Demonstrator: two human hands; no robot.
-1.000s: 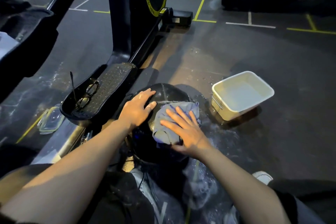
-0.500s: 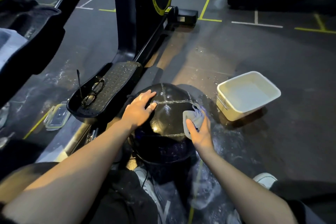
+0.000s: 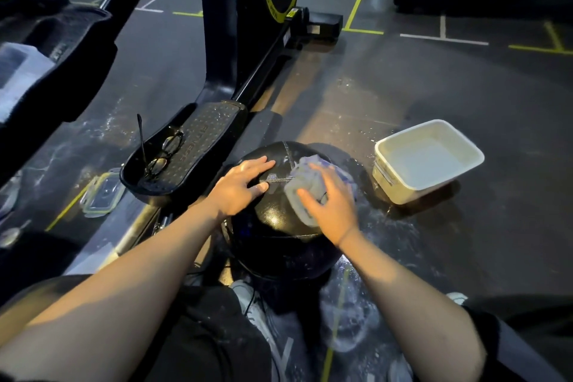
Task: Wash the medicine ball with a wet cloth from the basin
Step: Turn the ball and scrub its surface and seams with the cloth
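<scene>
Fingers of my right hand (image 3: 333, 205) are spread and mostly straight, pressing a blue-grey cloth (image 3: 310, 183) flat against the upper right face of the medicine ball (image 3: 276, 220); the image is motion-blurred here, so I cannot tell whether the thumb hooks the cloth's edge. Fingers of my left hand (image 3: 238, 187) are extended and slightly apart, palm laid on the ball's upper left, fingertips near the stitched seam at the top. They curl round nothing.

The ball is black, textured, with pale seam lines. It sits on the dark floor (image 3: 465, 96) directly in front of me, between my forearms, and looks wet and shiny on top.

The white rectangular basin (image 3: 403, 192) stands on the floor to the right of the ball, near it but apart, with water inside. Splashes and wet patches show on the floor around the ball and below the basin.

Left of the ball is the black foot pedal (image 3: 198, 146) of an exercise machine, with a pair of glasses (image 3: 164, 152) lying on it. A clear container lid (image 3: 102, 195) lies on the floor beyond the pedal's near end.
</scene>
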